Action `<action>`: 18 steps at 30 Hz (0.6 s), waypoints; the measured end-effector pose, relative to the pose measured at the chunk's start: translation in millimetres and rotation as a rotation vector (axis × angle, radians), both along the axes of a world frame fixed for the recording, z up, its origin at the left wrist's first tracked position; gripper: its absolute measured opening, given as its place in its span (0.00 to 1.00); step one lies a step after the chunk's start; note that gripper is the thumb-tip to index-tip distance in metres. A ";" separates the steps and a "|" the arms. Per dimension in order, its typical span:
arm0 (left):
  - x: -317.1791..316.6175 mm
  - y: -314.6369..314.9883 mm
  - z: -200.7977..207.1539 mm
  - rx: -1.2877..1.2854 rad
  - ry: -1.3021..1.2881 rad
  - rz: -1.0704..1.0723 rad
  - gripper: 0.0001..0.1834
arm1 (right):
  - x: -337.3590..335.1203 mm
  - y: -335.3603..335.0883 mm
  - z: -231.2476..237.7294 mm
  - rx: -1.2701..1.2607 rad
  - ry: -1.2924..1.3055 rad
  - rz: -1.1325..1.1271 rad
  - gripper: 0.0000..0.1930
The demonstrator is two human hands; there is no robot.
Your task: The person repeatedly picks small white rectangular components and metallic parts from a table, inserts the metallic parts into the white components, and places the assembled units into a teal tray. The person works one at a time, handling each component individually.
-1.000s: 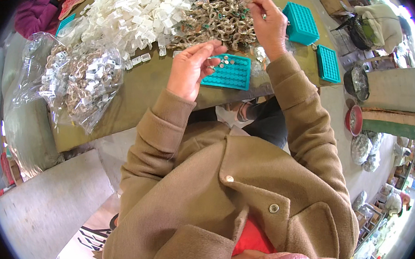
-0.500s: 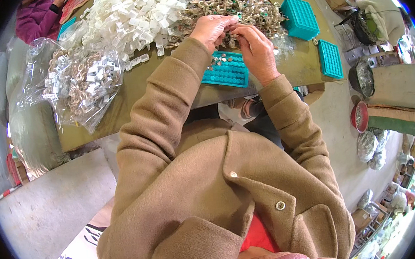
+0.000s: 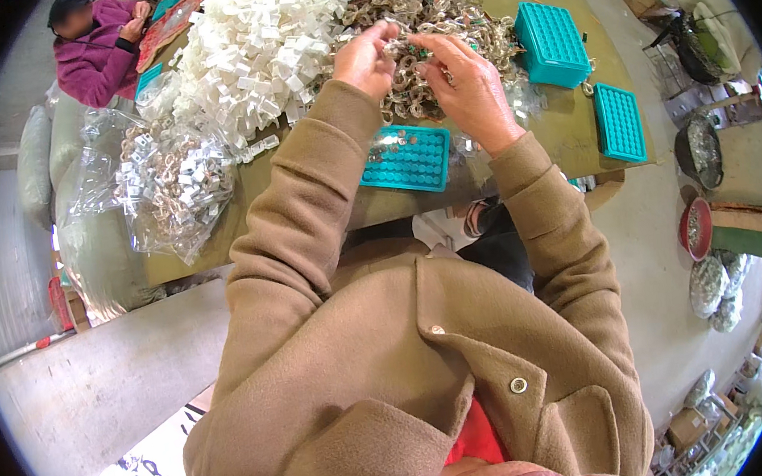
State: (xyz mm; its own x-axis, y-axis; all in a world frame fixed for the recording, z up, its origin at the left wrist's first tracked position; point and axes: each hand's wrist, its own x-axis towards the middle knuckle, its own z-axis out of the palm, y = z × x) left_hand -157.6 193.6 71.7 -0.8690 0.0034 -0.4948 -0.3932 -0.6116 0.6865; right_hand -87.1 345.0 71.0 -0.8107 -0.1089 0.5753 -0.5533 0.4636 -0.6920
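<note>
Both of my hands are raised over the near side of a heap of brownish, ring-shaped clear pieces point(image 3: 411, 101). The fingers of my left hand point(image 3: 366, 65) are drawn together in a pinch, tips pointing right. My right hand point(image 3: 470, 92) faces it with bent fingers, its index fingertip close to the left fingertips. Whatever small thing lies between the fingertips blends into the heap behind and cannot be made out. Just below the hands lies a teal tray point(image 3: 412, 171) with rows of hollows; several small shiny round pieces rest toward its far left part.
A big mound of white plastic pieces point(image 3: 259, 55) stands left of the heap. Nearer left sits a clear bag point(image 3: 176, 187) of mixed pieces. Stacked teal trays point(image 3: 554, 45) and a single teal tray point(image 3: 620, 121) are on the right. Another person point(image 3: 94, 55) in purple is at the far left.
The view has shifted, showing more of the table's far side and the other person. My hands have moved slightly apart, and the right index finger is stretched out more.
</note>
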 end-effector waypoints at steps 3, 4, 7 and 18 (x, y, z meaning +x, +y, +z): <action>1.3 -0.3 -2.8 -0.223 0.144 -0.042 0.08 | -2.9 15.9 -2.9 -0.011 -0.028 0.029 0.09; 1.5 1.6 -3.9 -0.375 0.237 0.024 0.08 | -4.3 20.7 -4.2 -0.033 -0.077 0.035 0.09; -4.0 -9.9 1.3 -0.882 0.518 0.258 0.09 | -5.6 33.9 -7.0 -0.075 -0.212 0.040 0.08; 58.8 -69.8 34.4 -0.519 0.426 0.080 0.11 | -12.1 13.5 9.0 -0.539 -0.513 0.345 0.12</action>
